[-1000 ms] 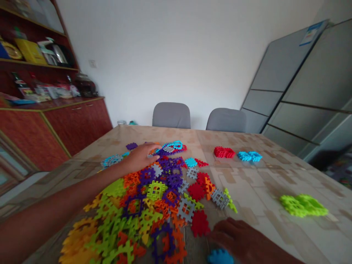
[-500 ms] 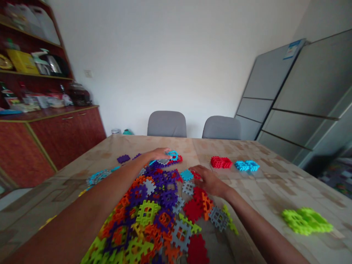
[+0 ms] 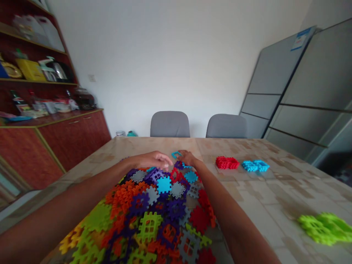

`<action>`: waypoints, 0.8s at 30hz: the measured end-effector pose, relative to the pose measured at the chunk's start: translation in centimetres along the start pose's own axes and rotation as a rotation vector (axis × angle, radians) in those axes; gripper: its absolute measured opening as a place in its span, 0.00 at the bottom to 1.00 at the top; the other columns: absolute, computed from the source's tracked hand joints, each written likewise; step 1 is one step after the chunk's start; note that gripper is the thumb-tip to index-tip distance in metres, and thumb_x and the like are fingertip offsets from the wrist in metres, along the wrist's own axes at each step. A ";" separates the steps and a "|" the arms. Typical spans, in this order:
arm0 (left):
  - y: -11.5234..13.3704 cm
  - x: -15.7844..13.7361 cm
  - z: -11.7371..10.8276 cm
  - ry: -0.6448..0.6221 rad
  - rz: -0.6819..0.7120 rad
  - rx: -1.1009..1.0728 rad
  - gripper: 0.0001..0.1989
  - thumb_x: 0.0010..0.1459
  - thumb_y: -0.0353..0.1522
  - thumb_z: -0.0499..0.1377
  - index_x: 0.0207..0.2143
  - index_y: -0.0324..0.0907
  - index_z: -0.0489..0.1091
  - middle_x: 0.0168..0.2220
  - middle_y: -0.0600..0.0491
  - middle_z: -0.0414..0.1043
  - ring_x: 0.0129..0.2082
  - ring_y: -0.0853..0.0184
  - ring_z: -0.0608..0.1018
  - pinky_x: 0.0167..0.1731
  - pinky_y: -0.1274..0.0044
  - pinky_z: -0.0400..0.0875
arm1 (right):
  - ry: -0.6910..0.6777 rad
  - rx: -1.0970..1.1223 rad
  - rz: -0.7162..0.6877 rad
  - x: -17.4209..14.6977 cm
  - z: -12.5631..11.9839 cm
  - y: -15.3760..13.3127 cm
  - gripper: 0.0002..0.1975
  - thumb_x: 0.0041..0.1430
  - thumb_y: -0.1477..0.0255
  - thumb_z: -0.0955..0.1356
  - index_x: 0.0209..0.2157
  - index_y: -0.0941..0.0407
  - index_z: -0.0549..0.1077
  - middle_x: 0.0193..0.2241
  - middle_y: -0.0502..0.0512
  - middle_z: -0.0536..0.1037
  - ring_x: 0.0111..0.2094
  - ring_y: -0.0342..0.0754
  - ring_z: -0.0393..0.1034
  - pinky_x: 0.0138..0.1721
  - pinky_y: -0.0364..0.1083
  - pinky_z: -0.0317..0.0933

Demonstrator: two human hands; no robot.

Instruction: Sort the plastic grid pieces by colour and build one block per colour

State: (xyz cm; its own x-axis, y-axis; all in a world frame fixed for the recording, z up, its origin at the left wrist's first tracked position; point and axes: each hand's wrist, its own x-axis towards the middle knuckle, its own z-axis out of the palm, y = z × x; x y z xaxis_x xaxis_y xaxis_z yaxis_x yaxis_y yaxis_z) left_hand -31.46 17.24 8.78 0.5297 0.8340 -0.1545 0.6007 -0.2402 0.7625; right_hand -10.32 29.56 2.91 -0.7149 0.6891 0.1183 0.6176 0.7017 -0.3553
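Observation:
A heap of notched plastic building pieces in many colours lies before me, with a lime window piece [image 3: 150,226] near its front. At the heap's far edge my right hand [image 3: 187,157] has its fingertips closed on the edge of a light blue frame piece [image 3: 176,154]. My left hand [image 3: 156,160] hovers over the back of the pile, fingers loosely bent and apart, with nothing visible in them. Below it lie a solid light blue square piece [image 3: 164,184] and a grey piece [image 3: 138,176]. Beneath my right wrist is another light blue piece [image 3: 190,176].
To the right on the table [image 3: 264,198] stand joined red pieces [image 3: 227,162], joined light blue pieces [image 3: 255,165] and joined lime pieces [image 3: 326,228]. Two grey chairs [image 3: 169,124] line the far edge. A wooden cabinet [image 3: 71,141] is at left.
My right hand has moved left and away from me, to the light blue frame piece. My left hand has drawn back from that piece. More light blue and grey pieces show on the pile.

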 end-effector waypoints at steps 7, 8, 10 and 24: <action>-4.8 -2.1 -0.9 0.302 -0.043 0.075 0.17 0.69 0.39 0.61 0.55 0.40 0.70 0.53 0.47 0.73 0.50 0.56 0.78 0.50 0.59 0.74 | -0.213 0.150 -0.102 -0.2 0.5 -1.8 0.14 0.69 0.65 0.69 0.53 0.55 0.73 0.54 0.59 0.75 0.50 0.54 0.73 0.50 0.57 0.70; -5.5 -2.1 -0.8 0.322 -0.047 0.093 0.17 0.68 0.38 0.62 0.55 0.40 0.70 0.55 0.46 0.72 0.51 0.55 0.77 0.50 0.58 0.74 | -0.241 0.186 -0.132 -0.7 0.4 -2.0 0.14 0.69 0.65 0.69 0.52 0.56 0.74 0.53 0.58 0.75 0.49 0.54 0.74 0.49 0.57 0.71; -6.5 -1.9 -0.5 0.332 -0.045 0.123 0.17 0.68 0.37 0.62 0.56 0.41 0.69 0.57 0.45 0.70 0.52 0.55 0.76 0.51 0.58 0.74 | -0.283 0.259 -0.183 -1.8 0.1 -2.6 0.14 0.69 0.65 0.69 0.51 0.57 0.74 0.50 0.57 0.77 0.47 0.53 0.75 0.48 0.56 0.72; -2.2 -3.9 2.7 0.193 0.062 0.303 0.13 0.69 0.38 0.59 0.50 0.40 0.73 0.45 0.49 0.78 0.43 0.60 0.81 0.45 0.65 0.77 | -0.042 0.321 -0.075 -8.4 -2.2 2.3 0.13 0.69 0.65 0.69 0.51 0.56 0.74 0.51 0.58 0.76 0.47 0.52 0.74 0.49 0.56 0.71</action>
State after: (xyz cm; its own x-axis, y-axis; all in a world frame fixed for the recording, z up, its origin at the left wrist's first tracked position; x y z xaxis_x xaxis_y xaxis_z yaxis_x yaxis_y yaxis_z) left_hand -33.25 13.19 5.97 0.4653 0.8847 0.0298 0.7363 -0.4055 0.5418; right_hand -2.16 25.75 3.16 -0.7715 0.6249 0.1196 0.4323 0.6528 -0.6221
